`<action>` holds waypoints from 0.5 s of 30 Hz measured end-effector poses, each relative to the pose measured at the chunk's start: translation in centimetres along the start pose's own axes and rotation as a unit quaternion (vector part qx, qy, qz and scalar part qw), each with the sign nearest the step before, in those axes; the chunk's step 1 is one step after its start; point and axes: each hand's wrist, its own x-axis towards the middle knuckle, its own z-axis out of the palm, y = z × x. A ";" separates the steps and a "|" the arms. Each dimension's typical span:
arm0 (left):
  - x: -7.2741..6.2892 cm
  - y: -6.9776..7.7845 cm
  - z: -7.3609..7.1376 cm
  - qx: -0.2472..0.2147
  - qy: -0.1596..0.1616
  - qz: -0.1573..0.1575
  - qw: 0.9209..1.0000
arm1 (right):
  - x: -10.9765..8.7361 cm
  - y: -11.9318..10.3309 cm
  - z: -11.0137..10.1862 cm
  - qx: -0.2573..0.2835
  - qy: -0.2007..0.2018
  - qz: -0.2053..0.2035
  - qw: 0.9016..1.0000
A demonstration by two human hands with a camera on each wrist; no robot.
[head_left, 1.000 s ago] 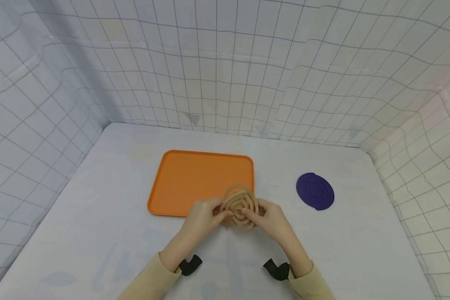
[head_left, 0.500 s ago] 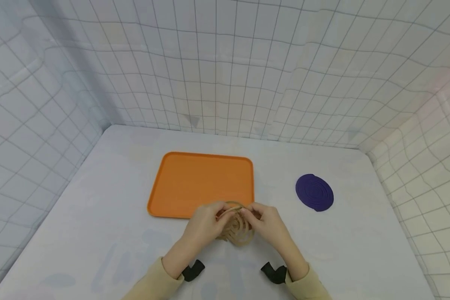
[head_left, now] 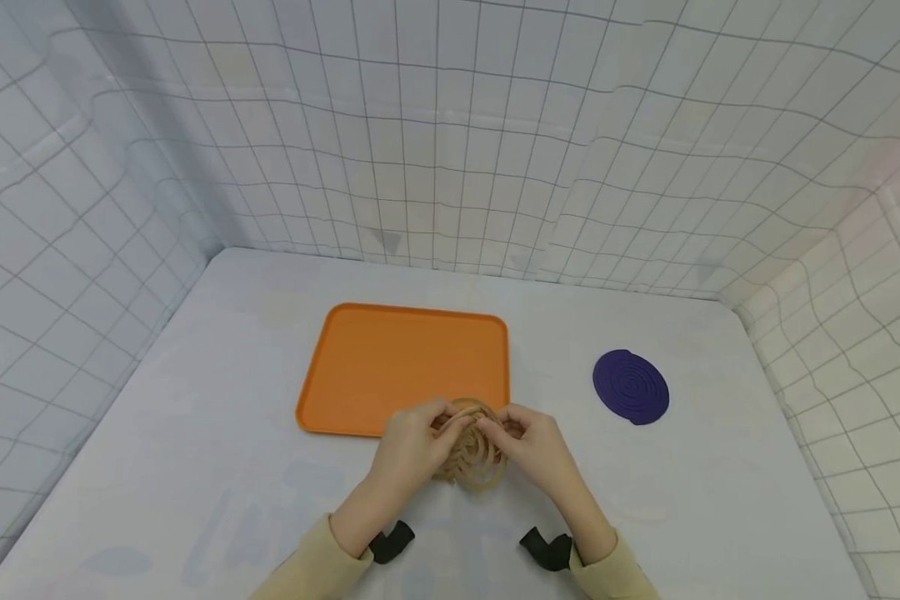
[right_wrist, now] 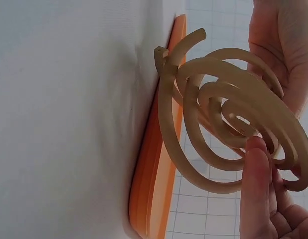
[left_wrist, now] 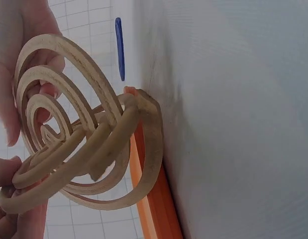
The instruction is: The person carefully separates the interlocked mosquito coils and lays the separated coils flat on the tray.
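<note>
A tan coil [head_left: 480, 482] of flexible flat cord, wound as a spiral, hangs between both hands over the front edge of the orange tray. My left hand [head_left: 408, 450] pinches its left upper part between thumb and fingers. On the right side, my right hand [head_left: 537, 442] pinches the coil too, thumb on top. The two thumbs nearly meet. Seen from the left wrist, the coil's loops [left_wrist: 153, 134] spread apart and cross one another. From the right wrist, a loose cord end [right_wrist: 197, 37] sticks out beside the tray.
The orange tray [head_left: 412, 358] lies flat behind the hands on a white table [head_left: 705, 500]. A purple spiral disc [head_left: 630, 387] lies to the right of the tray. White grid-patterned cloth walls [head_left: 450, 150] stand at the back and both sides.
The coil has turned from facing upward to tilted, its loops now hanging toward the person below the fingers. Both hands' thumbs have come closer together.
</note>
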 end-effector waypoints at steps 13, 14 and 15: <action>0.4 -0.1 -0.4 -0.030 -0.048 -0.067 0.996 | 0.2 -0.5 -0.6 -0.056 0.013 0.031 0.998; 0.4 -0.1 -0.4 -0.030 -0.047 -0.070 0.996 | 0.2 -0.6 -0.6 -0.058 0.014 0.032 0.998; 0.4 0.0 -0.4 -0.030 -0.047 -0.072 0.996 | 0.2 -0.6 -0.6 -0.060 0.014 0.033 0.998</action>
